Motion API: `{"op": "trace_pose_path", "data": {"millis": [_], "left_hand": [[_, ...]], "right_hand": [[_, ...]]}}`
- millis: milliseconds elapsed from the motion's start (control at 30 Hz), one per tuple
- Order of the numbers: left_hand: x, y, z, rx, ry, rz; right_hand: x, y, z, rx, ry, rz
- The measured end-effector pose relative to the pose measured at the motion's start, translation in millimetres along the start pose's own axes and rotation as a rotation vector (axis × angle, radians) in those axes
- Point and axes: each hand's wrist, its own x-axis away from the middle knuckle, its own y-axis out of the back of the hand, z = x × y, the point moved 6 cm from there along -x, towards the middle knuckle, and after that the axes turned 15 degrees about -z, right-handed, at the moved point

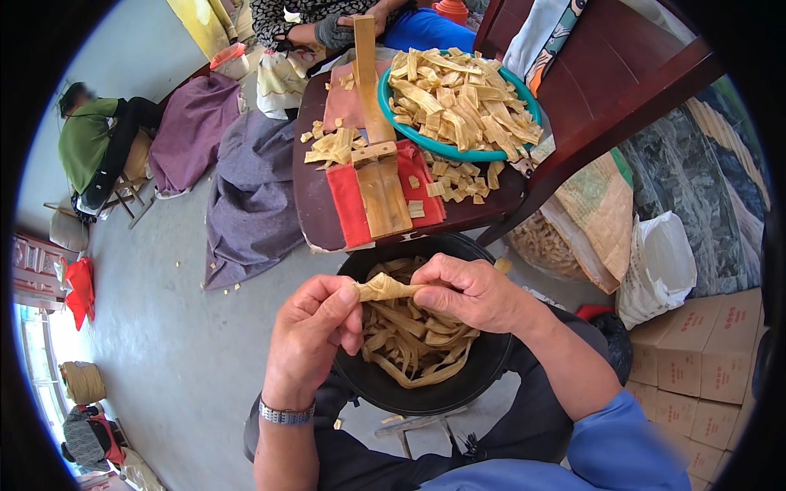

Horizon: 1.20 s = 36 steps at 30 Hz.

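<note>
My left hand (pixel 315 321) and my right hand (pixel 471 290) pinch the two ends of a pale tan strip (pixel 383 286), soft-looking and folded into a knot in its middle. They hold it level above a black bucket (pixel 354 366) between my knees. Inside the bucket lies a heap of long tan strips (pixel 417 352), loose and tangled. What the strips are made of I cannot tell. Just beyond the bucket, a dark red chair (pixel 315 209) carries a wooden slicing board (pixel 385 196) on a red cloth (pixel 348 214), with short cut pieces (pixel 454 180) scattered around it.
A teal basin (pixel 458 153) heaped with tan pieces stands on the chair. Across from me, a co-worker's gloved hand (pixel 334 33) is by the board. Another person (pixel 90 147) sits far left. Cardboard boxes (pixel 696 352) and a white sack (pixel 657 270) stand to my right.
</note>
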Motion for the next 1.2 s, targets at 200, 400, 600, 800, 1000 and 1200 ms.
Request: {"op": "trace_pose_path", "data": {"millis": [200,400,600,800,1000,1200], "left_hand": [[-1.0,-5.3,11.4,-0.030,-0.035,0.112],[6.1,-20.7,21.9,-0.148,-0.134,0.099],[5.5,-36.2,19.7,-0.069,-0.204,-0.055],[-1.1,-42.4,18.5,0.319,-0.074,0.006],[-7.1,-41.5,20.0,0.452,0.039,0.024],[-15.0,-29.5,22.9,0.535,0.096,0.071]], "right_hand": [[2.0,-16.7,3.2,0.002,-0.064,0.104],[4.9,-22.2,10.2,0.081,0.185,-0.041],[8.6,-29.8,14.7,0.265,0.311,-0.125],[12.5,-42.2,24.7,0.375,0.479,-0.188],[21.4,-50.8,32.3,0.396,0.467,-0.188],[27.9,-58.3,35.2,0.373,0.459,-0.141]]}}
